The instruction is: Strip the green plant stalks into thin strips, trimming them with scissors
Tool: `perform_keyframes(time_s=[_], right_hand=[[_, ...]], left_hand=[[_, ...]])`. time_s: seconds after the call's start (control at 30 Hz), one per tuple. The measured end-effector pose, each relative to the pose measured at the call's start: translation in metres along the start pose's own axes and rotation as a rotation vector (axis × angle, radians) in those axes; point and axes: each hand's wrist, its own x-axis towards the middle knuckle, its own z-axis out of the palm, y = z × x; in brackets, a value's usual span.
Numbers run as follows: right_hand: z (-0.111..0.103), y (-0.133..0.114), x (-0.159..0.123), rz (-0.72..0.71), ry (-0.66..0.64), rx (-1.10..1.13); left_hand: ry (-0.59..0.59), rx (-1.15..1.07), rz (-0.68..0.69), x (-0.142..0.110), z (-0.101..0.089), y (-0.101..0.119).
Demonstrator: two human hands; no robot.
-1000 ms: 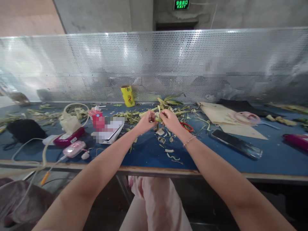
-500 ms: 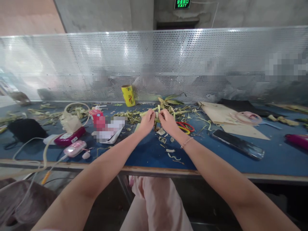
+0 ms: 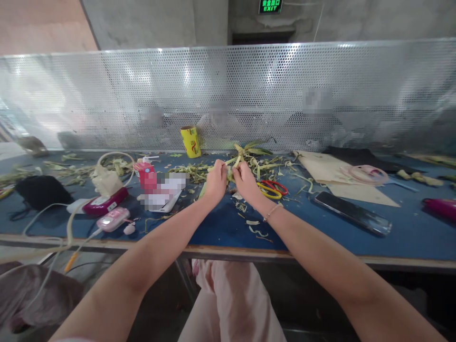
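Note:
My left hand (image 3: 216,184) and my right hand (image 3: 246,182) meet over the middle of the table, fingers pinched close together. Between the fingertips is a small pale green plant strip (image 3: 230,174), partly hidden by the fingers. Plant strips and leaf scraps (image 3: 192,172) lie in a loose heap behind and around both hands. Just right of my right wrist rest red and yellow loops (image 3: 273,189) that look like scissor handles. Curled shavings (image 3: 241,207) are scattered on the blue tabletop (image 3: 221,228) below my right hand.
A yellow cardboard tube (image 3: 191,142) stands against the perforated metal screen (image 3: 249,95). To the left are a red box (image 3: 147,175), a white phone-like object (image 3: 171,199), a pink case (image 3: 113,219) and cables. On the right lie a dark phone (image 3: 352,213) and brown paper (image 3: 320,171).
Both hands have shifted slightly and stay close together. A pale strip that stood up between the fingertips no longer shows there. More of the yellow loop is uncovered beside my right wrist.

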Motion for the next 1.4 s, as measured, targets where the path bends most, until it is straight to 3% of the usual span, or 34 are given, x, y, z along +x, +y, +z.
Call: perform_keyframes(time_s=[0.5, 0.9, 1.2, 1.4], right_hand=[[0.006, -0.005, -0.003, -0.005, 0.002, 0.049], [-0.010, 0.003, 0.008, 0.075, 0.123, 0.065], [-0.007, 0.004, 0.007, -0.008, 0.023, 0.058], [-0.011, 0.004, 0.009, 0.017, 0.042, 0.061]], left_hand=[[0.109, -0.118, -0.021, 0.000, -0.004, 0.005], [-0.049, -0.136, 0.013, 0.002, -0.005, 0.010], [0.128, -0.287, -0.172, 0.018, -0.004, -0.014], [0.061, -0.361, -0.188, 0.020, -0.008, -0.010]])
